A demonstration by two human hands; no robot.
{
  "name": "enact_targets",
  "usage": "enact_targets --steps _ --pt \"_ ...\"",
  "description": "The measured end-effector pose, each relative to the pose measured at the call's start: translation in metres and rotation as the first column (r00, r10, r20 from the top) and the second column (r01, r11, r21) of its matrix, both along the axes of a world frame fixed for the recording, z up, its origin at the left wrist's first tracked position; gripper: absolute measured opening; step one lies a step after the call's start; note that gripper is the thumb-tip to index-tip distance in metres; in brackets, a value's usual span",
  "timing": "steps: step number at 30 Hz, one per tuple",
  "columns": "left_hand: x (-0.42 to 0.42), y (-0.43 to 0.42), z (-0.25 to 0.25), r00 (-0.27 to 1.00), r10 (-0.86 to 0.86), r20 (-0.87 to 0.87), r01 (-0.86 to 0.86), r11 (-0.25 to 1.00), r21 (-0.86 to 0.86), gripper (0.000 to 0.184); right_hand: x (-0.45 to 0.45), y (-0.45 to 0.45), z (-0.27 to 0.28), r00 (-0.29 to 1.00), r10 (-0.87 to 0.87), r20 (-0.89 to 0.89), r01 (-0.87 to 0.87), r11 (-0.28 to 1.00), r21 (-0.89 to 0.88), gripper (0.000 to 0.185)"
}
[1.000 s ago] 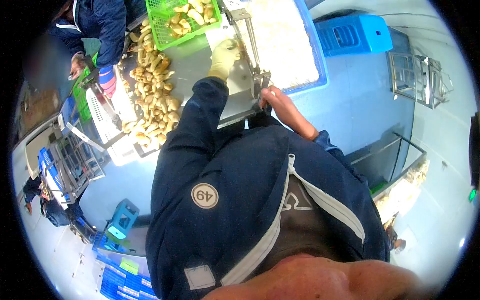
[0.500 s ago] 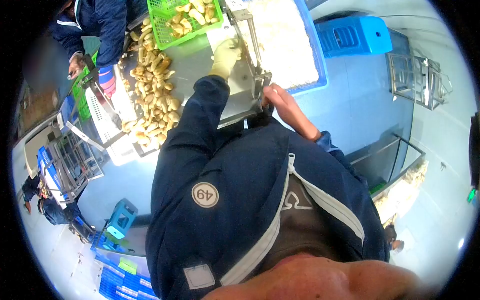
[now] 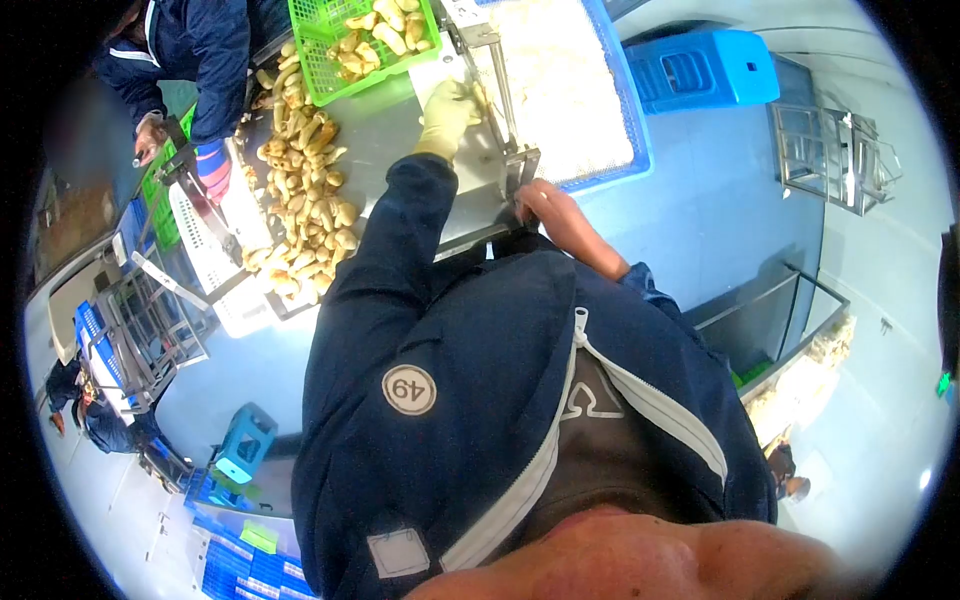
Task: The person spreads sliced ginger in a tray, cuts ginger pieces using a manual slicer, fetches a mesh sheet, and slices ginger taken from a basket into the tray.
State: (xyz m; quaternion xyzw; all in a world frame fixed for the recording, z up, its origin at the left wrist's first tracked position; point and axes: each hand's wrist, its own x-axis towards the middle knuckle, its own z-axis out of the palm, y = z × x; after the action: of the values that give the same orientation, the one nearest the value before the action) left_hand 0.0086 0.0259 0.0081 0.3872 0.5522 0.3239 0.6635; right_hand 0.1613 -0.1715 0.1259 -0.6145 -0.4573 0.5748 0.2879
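My left hand (image 3: pixel 449 116), in a pale yellow glove, is on the metal worktop beside a long hinged blade (image 3: pixel 504 95). Its fingers are curled closed at the blade's left side, and whatever they hold is hidden. My bare right hand (image 3: pixel 553 217) is wrapped round the cutter handle (image 3: pixel 522 203) at the blade's near end. To the left lies a long heap of tan and cream mushrooms (image 3: pixel 305 205). White cut pieces (image 3: pixel 560 90) fill a blue crate (image 3: pixel 640 120) right of the blade.
A green basket (image 3: pixel 330 85) with more mushrooms stands at the worktop's far side. At far left a co-worker's gloved hand (image 3: pixel 213 172) is beside another cutter (image 3: pixel 190 180). A blue stool (image 3: pixel 705 70) and metal frames (image 3: pixel 835 155) stand at right.
My right hand and the cutter handle have moved slightly down and toward me. My left hand stays by the blade, nearly in the same place.
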Motion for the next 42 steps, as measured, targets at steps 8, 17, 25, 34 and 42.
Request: enact_targets --steps 8,17,25,34,42 --pt "0.001 -0.011 0.053 0.948 0.087 -0.307 -0.015 0.973 0.231 0.013 -0.001 0.006 0.022 0.998 -0.013 0.054 0.015 0.999 -0.036 0.038" --pt "-0.002 -0.010 0.019 0.969 -0.057 -0.241 0.128 0.948 0.292 0.012 0.000 0.001 -0.007 0.996 0.049 0.068 -0.050 0.999 0.016 0.037" --pt "0.005 -0.005 0.015 0.987 0.018 -0.158 -0.018 1.000 -0.001 0.008 0.002 0.016 0.032 0.993 0.061 0.099 -0.060 0.998 -0.010 0.037" --pt "0.007 -0.006 0.024 0.957 -0.006 -0.289 0.016 0.999 0.032 0.013 0.001 -0.001 -0.015 0.983 0.063 0.173 -0.083 0.990 0.114 0.037" --pt "0.005 -0.002 0.011 0.934 -0.052 -0.354 0.080 0.995 0.062 0.009 0.001 0.017 0.029 0.989 0.086 0.118 -0.089 0.996 0.024 0.036"
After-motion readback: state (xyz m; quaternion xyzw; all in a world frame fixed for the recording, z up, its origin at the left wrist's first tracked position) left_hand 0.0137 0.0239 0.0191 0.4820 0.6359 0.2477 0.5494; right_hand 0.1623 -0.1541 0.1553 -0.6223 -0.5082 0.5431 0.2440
